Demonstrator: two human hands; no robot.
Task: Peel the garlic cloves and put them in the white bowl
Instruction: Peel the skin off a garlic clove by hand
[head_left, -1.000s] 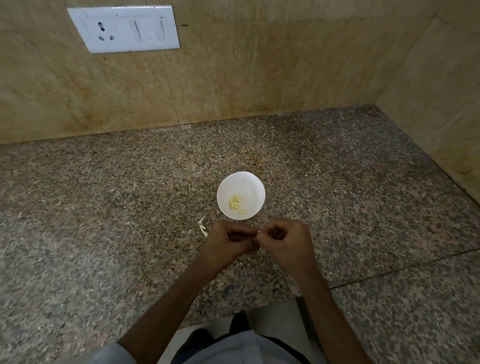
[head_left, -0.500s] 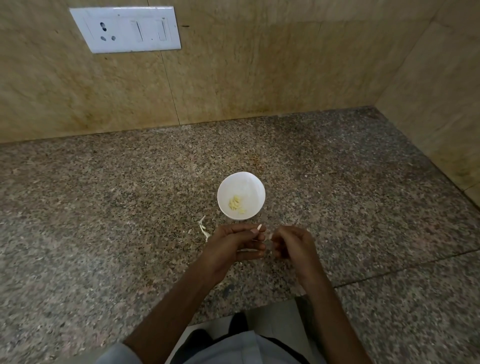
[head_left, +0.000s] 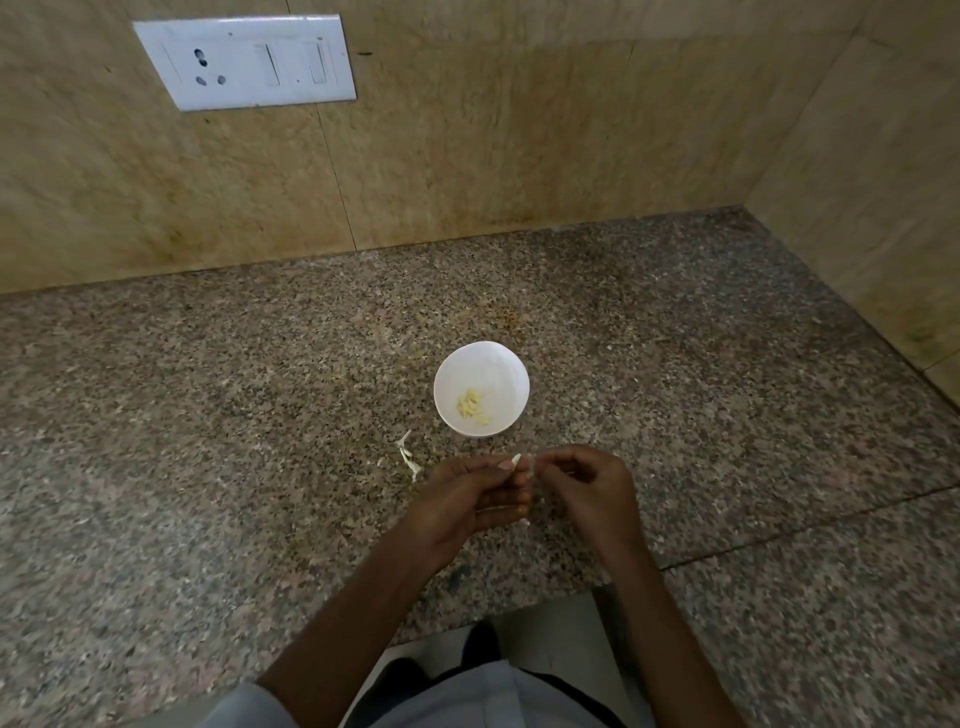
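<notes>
A small white bowl (head_left: 482, 388) sits on the speckled granite counter, with several pale yellow peeled garlic cloves (head_left: 470, 404) lying in it. Just in front of the bowl, my left hand (head_left: 467, 493) pinches a small whitish garlic clove (head_left: 515, 460) between thumb and forefinger, its tip poking out. My right hand (head_left: 587, 483) is close beside it on the right, fingers curled, pinching at thin skin near the clove; what it holds is too small to make out.
Scraps of white garlic skin (head_left: 406, 451) lie on the granite counter (head_left: 208, 441) left of my hands. Tiled walls close the back and right side, with a white switch plate (head_left: 244, 60) upper left. The counter's front edge runs just under my forearms.
My hands were pressed together over the clove, then drew slightly apart. The left hand has turned palm-up with the clove's tip showing. The bowl has not moved.
</notes>
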